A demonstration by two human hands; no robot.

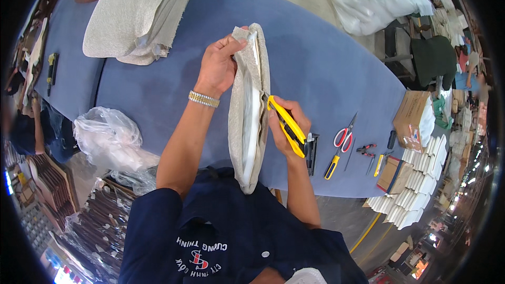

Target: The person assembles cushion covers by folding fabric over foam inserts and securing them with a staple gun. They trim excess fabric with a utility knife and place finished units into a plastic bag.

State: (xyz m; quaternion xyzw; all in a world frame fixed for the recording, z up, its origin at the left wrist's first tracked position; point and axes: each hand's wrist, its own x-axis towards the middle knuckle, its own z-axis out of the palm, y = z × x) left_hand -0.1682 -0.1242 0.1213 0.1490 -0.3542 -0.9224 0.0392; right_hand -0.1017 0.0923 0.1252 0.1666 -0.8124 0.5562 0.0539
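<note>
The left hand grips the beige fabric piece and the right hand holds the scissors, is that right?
Not quite: the head view shows the right hand holding a yellow knife; the scissors lie on the table. The left hand does grip the fabric piece.

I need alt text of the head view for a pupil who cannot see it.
A person's left hand grips a long, narrow beige fabric piece near its top, while the right hand holds a yellow-and-black utility knife at its right side. White material shows along the piece; red-and-white-handled scissors lie farther right on the blue table.
</note>
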